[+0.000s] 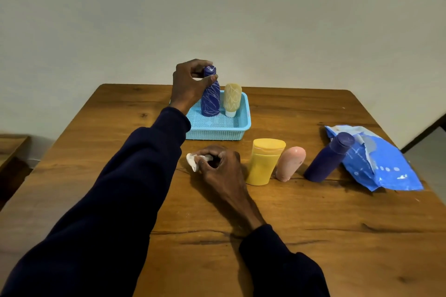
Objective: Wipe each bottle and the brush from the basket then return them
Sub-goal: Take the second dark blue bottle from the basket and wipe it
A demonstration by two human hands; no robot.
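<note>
Where the blue basket [218,129] sits toward the far edge of the table [313,224], the left hand [190,82] has its grip clamped round the cap of a patterned blue bottle [210,100] standing inside it, beside a cream tube [232,97]. The right hand [220,164] rests on the table, grip closed on a white wipe [192,161]; a yellow bottle [264,161], a pink bottle [290,163] and a dark blue bottle [328,158] stand toward the right edge.

Grained wooden table [313,236], perforated plastic basket [217,131], seemingly glossy packet [383,166]

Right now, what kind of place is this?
Probably a room at home: a wooden table by a plain wall, a basket of bottles, and a wipes pack.
</note>
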